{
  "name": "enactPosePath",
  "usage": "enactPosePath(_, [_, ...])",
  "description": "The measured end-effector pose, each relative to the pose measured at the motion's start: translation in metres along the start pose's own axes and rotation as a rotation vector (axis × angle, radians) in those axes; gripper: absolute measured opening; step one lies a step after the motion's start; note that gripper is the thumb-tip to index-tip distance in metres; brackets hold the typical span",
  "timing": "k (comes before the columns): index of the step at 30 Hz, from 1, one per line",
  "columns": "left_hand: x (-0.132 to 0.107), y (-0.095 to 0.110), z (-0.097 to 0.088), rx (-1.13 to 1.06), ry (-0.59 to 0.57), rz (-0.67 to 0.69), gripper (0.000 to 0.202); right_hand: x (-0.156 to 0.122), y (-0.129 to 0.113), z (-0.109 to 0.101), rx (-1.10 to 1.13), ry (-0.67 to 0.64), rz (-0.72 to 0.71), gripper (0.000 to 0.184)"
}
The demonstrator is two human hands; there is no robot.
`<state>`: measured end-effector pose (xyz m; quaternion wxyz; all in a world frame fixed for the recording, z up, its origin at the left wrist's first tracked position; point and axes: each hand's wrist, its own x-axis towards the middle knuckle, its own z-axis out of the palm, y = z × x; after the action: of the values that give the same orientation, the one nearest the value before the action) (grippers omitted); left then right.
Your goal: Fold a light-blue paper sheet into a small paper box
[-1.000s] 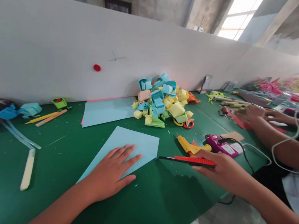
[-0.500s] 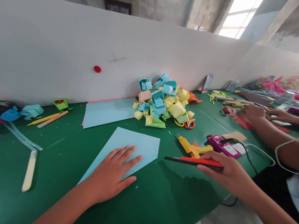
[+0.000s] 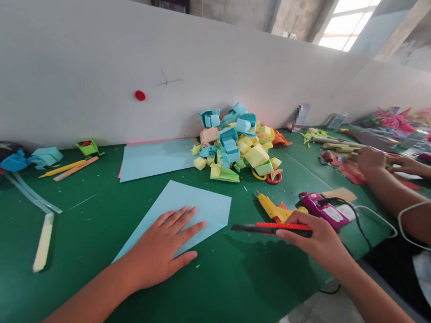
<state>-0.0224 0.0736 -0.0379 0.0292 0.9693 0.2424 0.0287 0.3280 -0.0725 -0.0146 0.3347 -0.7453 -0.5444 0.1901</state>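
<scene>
My left hand lies flat with fingers spread on a folded light-blue sheet of paper, covering its lower left part. To the right, my right hand is closed around a red and black utility knife. The knife is held level above the table, its tip pointing left, a short way from the paper's right corner. Just behind my right hand lies a yellow glue gun, partly hidden by it.
A heap of folded paper pieces and flat blue sheets lie at the white partition. A purple power strip with cables is at right. Beyond it, a co-worker's hands handle red paper. A cream-handled tool lies left.
My right hand has moved a little left with the knife, nearer the paper. My left hand has stayed in place on the sheet.
</scene>
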Motion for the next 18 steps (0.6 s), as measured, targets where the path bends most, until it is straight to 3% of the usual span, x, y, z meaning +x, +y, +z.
enactPosePath(6, [0.001,0.002,-0.002,-0.016,-0.037,-0.015,0.059,0.001,-0.003,0.009,0.215,-0.089,0.062,0.033])
enactPosePath(10, [0.001,0.002,-0.003,-0.022,-0.056,-0.019,0.058,0.004,-0.008,0.027,0.696,-0.116,0.115,0.04])
enactPosePath(12, [0.001,0.002,-0.003,-0.023,-0.064,-0.022,0.058,0.008,-0.018,0.038,0.984,-0.155,0.074,0.043])
enactPosePath(15, [0.001,0.001,-0.002,-0.027,-0.064,-0.02,0.059,0.016,-0.04,0.054,1.29,-0.256,0.045,0.034])
enactPosePath(18, [0.0,0.002,-0.002,-0.038,-0.056,-0.023,0.059,0.022,-0.063,0.063,1.423,-0.227,0.038,0.02])
